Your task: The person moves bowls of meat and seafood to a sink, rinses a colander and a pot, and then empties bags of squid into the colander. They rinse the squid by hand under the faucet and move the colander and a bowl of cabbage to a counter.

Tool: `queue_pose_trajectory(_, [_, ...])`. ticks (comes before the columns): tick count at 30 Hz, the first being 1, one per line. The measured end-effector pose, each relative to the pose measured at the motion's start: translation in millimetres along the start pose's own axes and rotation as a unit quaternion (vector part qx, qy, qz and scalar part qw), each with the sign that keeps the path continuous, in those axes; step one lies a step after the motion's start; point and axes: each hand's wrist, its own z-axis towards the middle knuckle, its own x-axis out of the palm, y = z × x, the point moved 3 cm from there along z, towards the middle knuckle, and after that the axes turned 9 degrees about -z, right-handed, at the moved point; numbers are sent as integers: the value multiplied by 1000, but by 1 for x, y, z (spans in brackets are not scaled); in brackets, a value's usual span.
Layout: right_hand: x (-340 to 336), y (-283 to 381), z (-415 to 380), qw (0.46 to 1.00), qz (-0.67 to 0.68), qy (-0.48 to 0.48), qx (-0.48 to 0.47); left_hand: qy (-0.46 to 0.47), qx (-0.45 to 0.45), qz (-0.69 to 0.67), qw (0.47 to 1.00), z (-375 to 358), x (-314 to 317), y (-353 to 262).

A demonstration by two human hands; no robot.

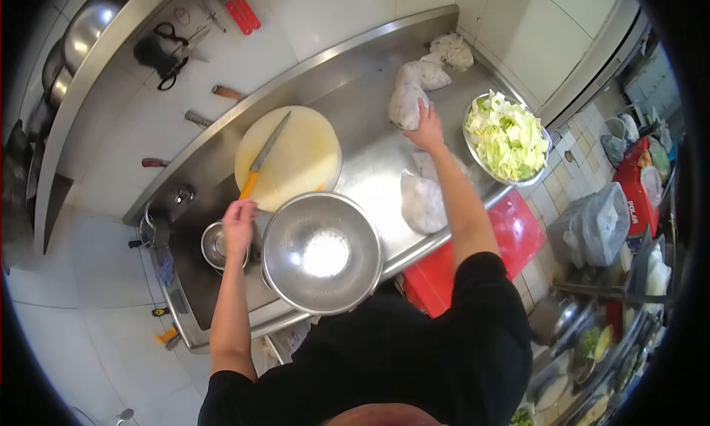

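My left hand [239, 217] is at the butt of a kitchen knife [253, 178] with an orange handle, its fingers curled against the handle's end. The knife lies across a round, pale cutting board [299, 141]. My right hand [425, 130] grips the near end of a filled, whitish plastic bag [405, 106] on the steel counter; its contents are hard to make out. A second plastic bag [424, 204] lies under my right forearm, partly hidden by it. Close in front of me stands a large steel bowl [325, 252].
A bowl of chopped cabbage [506, 141] stands at the counter's right end. A small steel pot [214, 245] sits in the sink at left. Below the counter's front edge is a red lid-like surface [518, 230]. Scissors [170, 56] hang on the wall.
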Motion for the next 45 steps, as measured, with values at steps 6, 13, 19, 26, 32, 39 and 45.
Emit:
queue_pose_trajectory(6, [72, 18, 24, 978, 33, 203, 36, 191, 125, 307, 924, 44, 137, -12])
queue_pose_trajectory(13, [46, 26, 41, 876, 44, 476, -65, 314, 12, 545, 777, 114, 231, 19])
queue_pose_trajectory(19, [82, -52, 181, 998, 10, 22, 57, 308, -76, 562, 764, 118, 255, 44])
queue_pose_trajectory(26, [87, -71, 253, 976, -36, 213, 38, 295, -85, 562, 768, 128, 259, 49])
queue_pose_trajectory(32, [124, -132, 284, 976, -170, 53, 125, 283, -54, 553, 782, 131, 261, 54])
queue_pose_trajectory(39, [149, -143, 293, 937, -307, 27, 161, 283, -20, 552, 784, 129, 263, 55])
queue_pose_trajectory(45, [167, -149, 319, 954, -243, 32, 171, 283, -26, 544, 790, 128, 263, 56])
